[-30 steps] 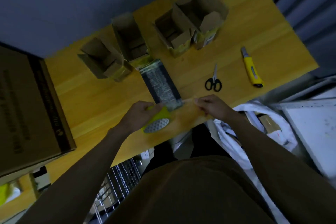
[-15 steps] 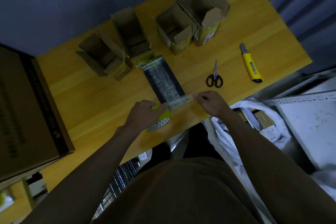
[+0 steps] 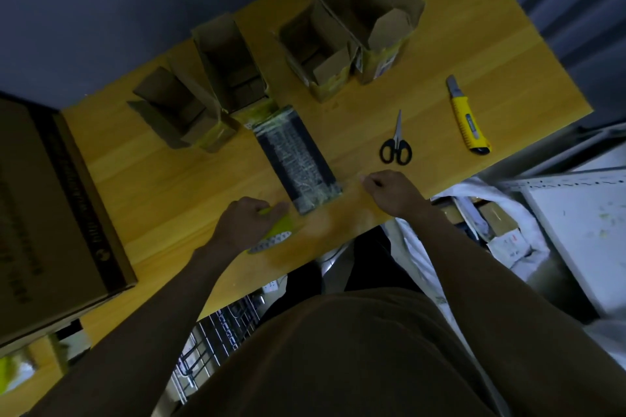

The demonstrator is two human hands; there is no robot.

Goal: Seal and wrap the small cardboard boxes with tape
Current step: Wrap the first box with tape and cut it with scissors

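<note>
A dark flat box [image 3: 295, 157] wrapped in clear tape lies on the wooden table [image 3: 162, 179] in front of me. My left hand [image 3: 249, 223] grips a yellow-green tape roll [image 3: 276, 234] just left of the box's near end. My right hand [image 3: 389, 188] pinches the free end of the clear tape at the box's near right corner. A strip of tape runs between the two hands across the near end. Several open small cardboard boxes stand behind: one [image 3: 176, 112], another [image 3: 230, 68], a third [image 3: 318, 54], and more beside them.
Black-handled scissors [image 3: 395, 142] and a yellow utility knife [image 3: 467, 117] lie to the right of the box. A large cardboard carton [image 3: 44, 213] fills the table's left end. A wire basket [image 3: 216, 332] and white bags [image 3: 474, 230] are below the near edge.
Both hands moved down and apart with the tape, laying the strip over the near end of the dark box. The tape roll now sits lower and further left.
</note>
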